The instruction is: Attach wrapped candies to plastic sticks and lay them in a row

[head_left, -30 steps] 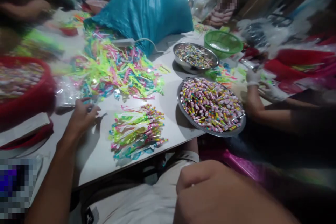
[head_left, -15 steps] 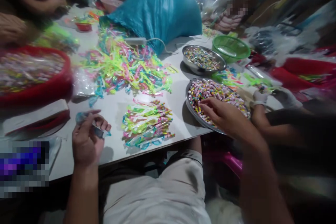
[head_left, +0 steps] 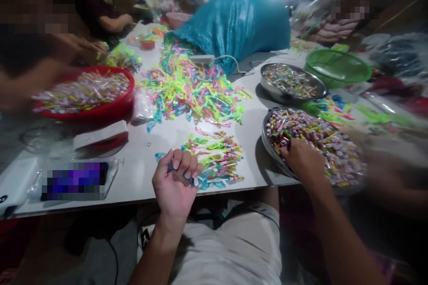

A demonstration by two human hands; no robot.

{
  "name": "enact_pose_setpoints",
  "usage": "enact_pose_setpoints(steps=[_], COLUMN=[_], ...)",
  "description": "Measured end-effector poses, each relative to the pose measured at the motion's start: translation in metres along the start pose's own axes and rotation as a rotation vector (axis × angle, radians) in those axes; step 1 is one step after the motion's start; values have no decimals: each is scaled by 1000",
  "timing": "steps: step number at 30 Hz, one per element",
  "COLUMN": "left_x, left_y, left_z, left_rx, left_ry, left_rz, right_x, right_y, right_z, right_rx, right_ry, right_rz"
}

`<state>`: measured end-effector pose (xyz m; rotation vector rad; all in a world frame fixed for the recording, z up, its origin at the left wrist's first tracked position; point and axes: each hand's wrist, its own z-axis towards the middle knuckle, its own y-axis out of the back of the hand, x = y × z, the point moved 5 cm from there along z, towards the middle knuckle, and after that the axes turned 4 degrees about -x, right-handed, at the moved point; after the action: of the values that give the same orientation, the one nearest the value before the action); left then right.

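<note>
My left hand is closed round a thin blue plastic piece, held just above the table's near edge. Beside it lies a small pile of filled coloured plastic sticks. My right hand reaches into a round metal tray heaped with small wrapped candies, fingers curled down into them; what they grip is hidden. A big heap of loose neon plastic strips covers the middle of the white table.
A second metal tray of candies and a green basket stand at the back right. A red bowl of candies sits left, a blue sack behind. Other people's arms work at the left and far right.
My left hand picked a blue piece from the table and carried it toward the stick pile. My right hand rose from my lap into the candy tray. The view swung left.
</note>
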<state>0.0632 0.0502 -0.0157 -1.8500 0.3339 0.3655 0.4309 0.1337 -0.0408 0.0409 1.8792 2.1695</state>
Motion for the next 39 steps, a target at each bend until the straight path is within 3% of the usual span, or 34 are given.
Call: enact_pose_setpoints(steps=[3, 6, 8, 9, 11, 14, 21, 27, 32, 39], left_x=[4, 9, 11, 11, 12, 11, 6, 6, 7, 5], left_y=[-6, -14, -20, -23, -26, -25, -19, -19, -17, -18], left_z=[-6, -10, -11, -11, -11, -13, -18, -17, -17, -20], left_rx=[16, 30, 28, 24, 8, -20, -62, -72, -73, -57], left_ry=[34, 53, 50, 50, 52, 63, 52, 37, 34, 56], left_rz=[-9, -6, -16, -26, -48, -65, -92, -93, -90, -69], right_x=[5, 31, 68, 89, 124, 154, 165, 167, 170, 176], right_y=[22, 51, 67, 72, 80, 80, 69, 71, 75, 79], right_z=[-20, -65, -105, -127, -163, -189, -191, -194, -195, -193], right_rx=[-90, -90, 117, 281, 471, 549, 501, 506, 457, 526], right_ry=[85, 179, 345, 440, 541, 532, 461, 439, 440, 520], right_rz=[60, 417, 828, 966, 1123, 1274, 1443, 1386, 1406, 1407])
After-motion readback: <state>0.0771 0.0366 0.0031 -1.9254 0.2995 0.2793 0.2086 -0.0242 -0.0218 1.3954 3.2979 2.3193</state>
